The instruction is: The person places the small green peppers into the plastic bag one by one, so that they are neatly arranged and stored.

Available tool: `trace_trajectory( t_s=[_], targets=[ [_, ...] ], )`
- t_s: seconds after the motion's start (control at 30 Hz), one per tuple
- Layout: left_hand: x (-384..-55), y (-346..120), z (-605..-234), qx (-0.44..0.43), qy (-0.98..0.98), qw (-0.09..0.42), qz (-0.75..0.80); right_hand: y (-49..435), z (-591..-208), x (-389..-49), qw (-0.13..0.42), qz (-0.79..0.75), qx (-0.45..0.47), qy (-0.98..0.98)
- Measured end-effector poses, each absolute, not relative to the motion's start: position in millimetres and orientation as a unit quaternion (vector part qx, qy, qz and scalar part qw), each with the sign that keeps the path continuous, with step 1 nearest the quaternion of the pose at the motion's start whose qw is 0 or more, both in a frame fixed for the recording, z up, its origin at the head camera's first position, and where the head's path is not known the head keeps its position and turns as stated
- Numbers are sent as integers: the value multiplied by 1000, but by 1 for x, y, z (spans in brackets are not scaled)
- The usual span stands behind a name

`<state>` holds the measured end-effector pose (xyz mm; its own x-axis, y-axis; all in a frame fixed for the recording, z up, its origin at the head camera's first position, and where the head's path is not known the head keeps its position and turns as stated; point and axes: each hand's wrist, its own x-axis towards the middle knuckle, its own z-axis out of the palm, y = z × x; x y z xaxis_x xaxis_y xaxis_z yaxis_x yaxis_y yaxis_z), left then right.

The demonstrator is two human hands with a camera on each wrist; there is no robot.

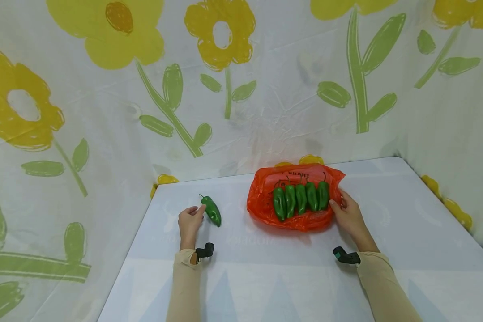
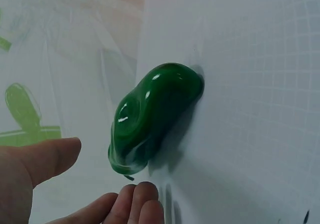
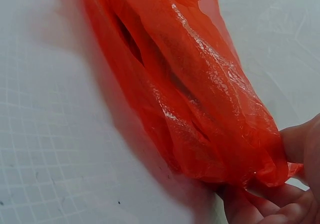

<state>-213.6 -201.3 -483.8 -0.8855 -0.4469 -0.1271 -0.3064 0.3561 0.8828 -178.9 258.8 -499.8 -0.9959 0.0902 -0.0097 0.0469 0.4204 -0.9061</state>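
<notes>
At the left of the table, a single green pepper (image 1: 211, 211) lies with its stem toward the back. My left hand (image 1: 190, 219) is right beside the stem end. In the left wrist view the thumb (image 2: 55, 159) and fingers (image 2: 142, 199) stand apart, with the glossy pepper (image 2: 155, 114) just past them and nothing gripped. My right hand (image 1: 348, 214) pinches the right edge of a red plastic bag (image 1: 261, 210). Several green peppers (image 1: 301, 199) lie side by side in a row on the bag. From the right wrist, crumpled red plastic (image 3: 200, 93) hides those peppers.
The white table (image 1: 241, 277) reaches to a flower-printed curtain (image 1: 265, 98) at the back and sides. A small black wrist camera (image 1: 205, 251) sits on the left wrist, and another black camera (image 1: 345, 256) on the right.
</notes>
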Motion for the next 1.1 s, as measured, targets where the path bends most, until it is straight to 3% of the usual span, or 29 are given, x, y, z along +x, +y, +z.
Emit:
trace_trajectory(
  t_s=[0.47,1.1],
  targets=[
    [-221,-197,-487,241,-844,5,-479,260,-500,-179,24,538,-39,-842],
    [-230,-182,-488,218,-890,-4,-400,260,-501,-180,17,536,-44,-843]
  ],
)
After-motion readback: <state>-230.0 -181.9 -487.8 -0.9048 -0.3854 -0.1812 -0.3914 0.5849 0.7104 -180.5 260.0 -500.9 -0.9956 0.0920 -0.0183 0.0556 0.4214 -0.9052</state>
